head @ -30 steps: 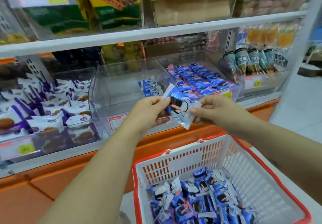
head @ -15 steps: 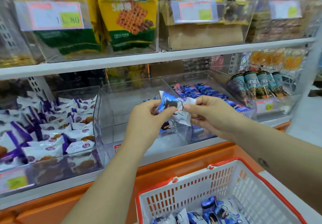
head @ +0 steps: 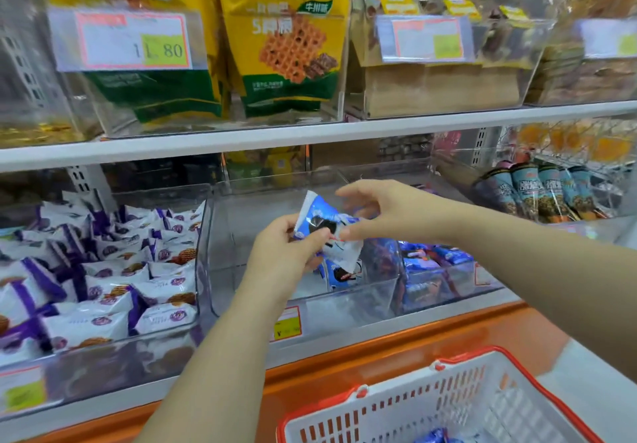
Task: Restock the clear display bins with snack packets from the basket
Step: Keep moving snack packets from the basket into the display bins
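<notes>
Left hand is up over the middle clear bin, fingers curled round a blue-and-white snack packet, thumb clamped on its face, a firm hold. Right hand comes in from the other side, finger and thumb spread apart. The packet's white end sits between them and one tip touches it, but whether that hand actually grips is hard to tell through the blur.

Down at the near edge sits the white basket with its red rim, and a blue packet just peeks up from the bottom of it. Past the basket runs the orange ledge under the bins.

Now the bins. The middle one is mostly bare plastic, with another blue packet lying inside below the hands. To its left, a bin heaped with purple-and-white packets. To its right, a bin of blue packets. Further right, a row of cone-shaped snacks leaning side by side.

Above, the white shelf carries more clear bins. Tall yellow-and-green bags stand upright there, a price tag reads 80 on the bin front to their left, and brown packs sit off to the right, too blurred to read.
</notes>
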